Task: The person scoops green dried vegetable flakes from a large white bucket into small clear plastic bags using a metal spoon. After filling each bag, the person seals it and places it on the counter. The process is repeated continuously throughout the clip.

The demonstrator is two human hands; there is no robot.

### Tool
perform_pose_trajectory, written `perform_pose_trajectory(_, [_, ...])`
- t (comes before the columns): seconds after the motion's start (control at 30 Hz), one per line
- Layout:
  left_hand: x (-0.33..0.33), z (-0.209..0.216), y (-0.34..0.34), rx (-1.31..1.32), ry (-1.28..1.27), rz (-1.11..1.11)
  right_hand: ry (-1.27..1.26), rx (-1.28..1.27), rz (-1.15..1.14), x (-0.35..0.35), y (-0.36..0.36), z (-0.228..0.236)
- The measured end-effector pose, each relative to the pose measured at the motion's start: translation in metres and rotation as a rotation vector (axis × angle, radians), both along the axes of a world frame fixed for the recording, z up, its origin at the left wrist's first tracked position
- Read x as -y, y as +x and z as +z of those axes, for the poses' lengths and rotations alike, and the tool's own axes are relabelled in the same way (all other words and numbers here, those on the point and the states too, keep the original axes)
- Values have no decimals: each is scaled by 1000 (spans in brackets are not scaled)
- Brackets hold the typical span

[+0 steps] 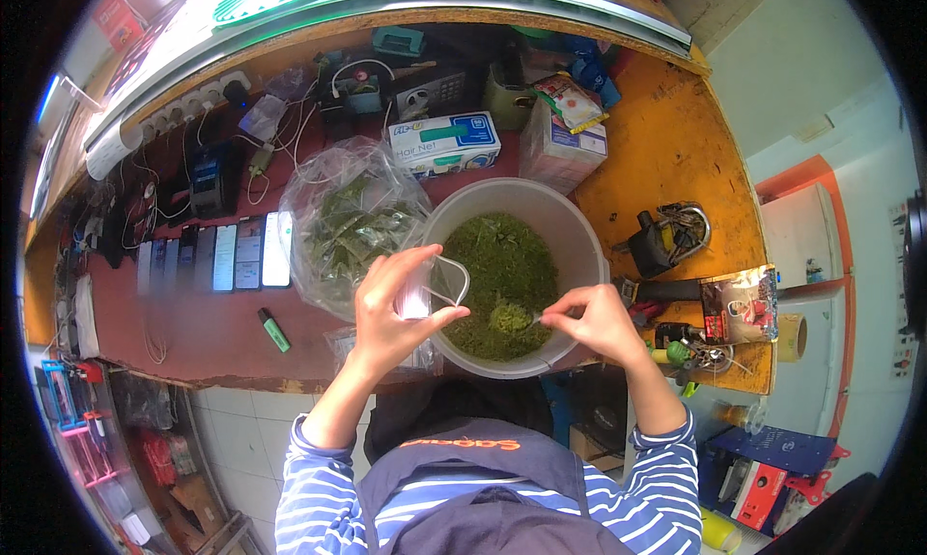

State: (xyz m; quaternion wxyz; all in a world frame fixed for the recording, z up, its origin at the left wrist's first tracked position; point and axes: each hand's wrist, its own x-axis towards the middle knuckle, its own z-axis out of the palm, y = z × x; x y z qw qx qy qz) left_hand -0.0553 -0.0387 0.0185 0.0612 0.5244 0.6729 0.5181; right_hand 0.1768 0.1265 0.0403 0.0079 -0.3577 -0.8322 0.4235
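My left hand [386,309] holds a small pouch [415,300] with a pale rim, its mouth spread between thumb and fingers over the left edge of a round white tub [583,229]. Chopped dried green herb [494,248] lies in the tub. Above it, my right hand [606,325] pinches the handle of a spoon [538,319], whose bowl is heaped with the herb and so mostly hidden. The spoon is to the right of the pouch, apart from it. Left of the tub sits a large clear plastic bag [338,183] of green leaves.
Several phones [248,251] stand in a row on the left, near a green marker [274,330]. Behind the tub are a hair net box [444,142] and a carton [563,150]. A printed packet [739,306] and metal tools lie on the right.
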Motion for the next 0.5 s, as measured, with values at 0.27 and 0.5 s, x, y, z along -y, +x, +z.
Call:
perform_pose_trajectory(0.27, [-8, -3, 11, -132, -141, -11, 313, -208, -102, 4, 3, 31])
perform_pose_trajectory(0.5, [-28, 4, 36, -125, -170, -45, 913, -387, 67, 32, -11, 44])
